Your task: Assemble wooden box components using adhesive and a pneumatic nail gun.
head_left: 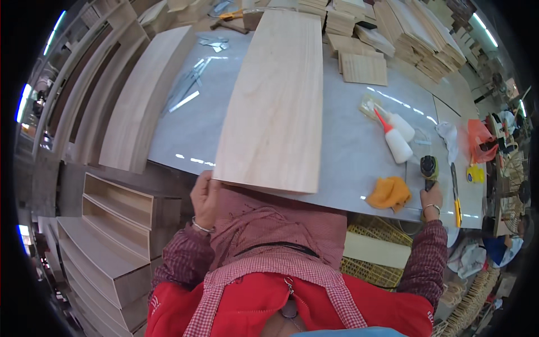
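Observation:
A long pale wooden box (272,101) lies lengthwise on the table in front of me, its near end at the table's front edge. My left hand (205,197) is closed on the box's near left corner, with the thumb on top. Off to the right, my right hand (432,197) wraps round the handle of a green-and-black power tool (429,167), whose exact kind is hard to make out. Left of that tool lies a crumpled orange cloth (388,194). A white glue bottle with a red nozzle (397,144) rests behind the cloth, beside a second white bottle (402,127).
Metal strips (188,84) and a hammer (230,26) lie left of the box. Thin wooden boards (364,68) are stacked at the back right. A yellow utility knife (457,210) sits at the right. Finished wooden cases (118,205) stand at lower left, a yellow crate (376,275) under the table.

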The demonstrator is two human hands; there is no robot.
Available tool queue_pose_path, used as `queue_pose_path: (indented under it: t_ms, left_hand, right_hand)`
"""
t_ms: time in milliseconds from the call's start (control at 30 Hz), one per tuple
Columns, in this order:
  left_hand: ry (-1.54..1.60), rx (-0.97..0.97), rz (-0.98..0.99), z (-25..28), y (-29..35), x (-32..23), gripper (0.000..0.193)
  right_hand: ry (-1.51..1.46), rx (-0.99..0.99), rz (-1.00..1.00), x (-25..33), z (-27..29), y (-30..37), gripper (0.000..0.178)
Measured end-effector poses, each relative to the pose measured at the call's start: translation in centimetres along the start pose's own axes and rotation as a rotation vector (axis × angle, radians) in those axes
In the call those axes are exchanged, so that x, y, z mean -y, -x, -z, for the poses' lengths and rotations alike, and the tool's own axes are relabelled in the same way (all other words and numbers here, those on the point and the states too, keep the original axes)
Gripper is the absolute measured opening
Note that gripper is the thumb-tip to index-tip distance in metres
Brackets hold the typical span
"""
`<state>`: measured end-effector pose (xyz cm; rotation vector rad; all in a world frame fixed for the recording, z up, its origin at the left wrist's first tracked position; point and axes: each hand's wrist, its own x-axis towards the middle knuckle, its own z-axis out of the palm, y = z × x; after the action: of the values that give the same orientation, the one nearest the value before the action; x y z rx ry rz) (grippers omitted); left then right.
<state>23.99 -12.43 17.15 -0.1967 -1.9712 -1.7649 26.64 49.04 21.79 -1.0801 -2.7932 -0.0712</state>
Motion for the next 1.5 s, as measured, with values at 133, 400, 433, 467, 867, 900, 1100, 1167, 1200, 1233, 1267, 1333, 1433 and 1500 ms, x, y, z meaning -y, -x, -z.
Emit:
queue_pose_path:
  t_ms: [133,400,433,467,867,900,1100,1167,1200,1233,1267,1333,1433,1500]
  left_hand:
    - [-0.02,-0.148,0.105,4.4,-1.8,1.9,0.023]
    - [0.349,-0.246,0.24,6.4,-3.3,2.4,0.04]
    - [0.315,-0.244,0.225,6.4,-3.0,2.5,0.042]
    - [0.251,-0.24,0.289,6.5,-2.0,2.6,0.045]
    - [-0.22,0.036,0.251,-0.3,7.7,-0.4,0.094]
    - [-0.226,0.019,0.243,-0.8,7.3,-0.6,0.095]
    - [-0.273,-0.263,0.14,1.2,3.4,-4.3,0.097]
    - [-0.267,-0.394,0.099,3.3,1.5,-4.7,0.088]
    - [-0.26,-0.39,0.101,4.1,0.2,-5.1,0.088]
    - [-0.293,-0.449,0.014,4.9,-1.0,-5.7,0.083]
    - [-0.327,-0.512,-0.075,5.9,-2.2,-6.4,0.08]
    - [-0.385,-0.608,-0.143,7.7,-4.6,-8.8,0.074]
    - [-0.287,-0.675,-0.288,11.8,-8.9,-13.9,0.073]
    - [-0.467,-0.713,-0.411,14.5,-11.0,-19.0,0.072]
  right_hand:
    - [-0.038,-0.022,-0.061,1.8,-0.4,0.6,0.057]
    - [0.091,-0.078,0.017,2.0,-1.4,0.9,0.061]
    - [0.141,-0.1,0.045,2.3,-1.4,0.7,0.062]
    - [0.091,-0.238,0.17,3.4,-1.2,0.4,0.059]
    - [-1.934,1.274,0.222,42.5,2.7,11.9,0.035]
    - [-1.902,1.241,0.191,43.7,2.9,12.5,0.034]
    - [-1.917,1.112,0.31,45.6,8.5,17.1,0.026]
    - [-1.985,1.095,0.403,45.3,13.4,20.2,0.021]
    - [-1.983,1.087,0.401,45.5,15.4,20.7,0.021]
    - [-2.025,1.048,0.462,46.0,17.2,21.0,0.021]
    - [-2.066,1.012,0.53,46.8,19.1,21.3,0.02]
    - [-2.13,1.051,0.655,48.9,22.9,21.4,0.02]
    - [-2.168,1.13,0.786,53.0,30.1,22.8,0.018]
    - [-2.186,1.188,1.02,55.7,35.2,23.1,0.018]
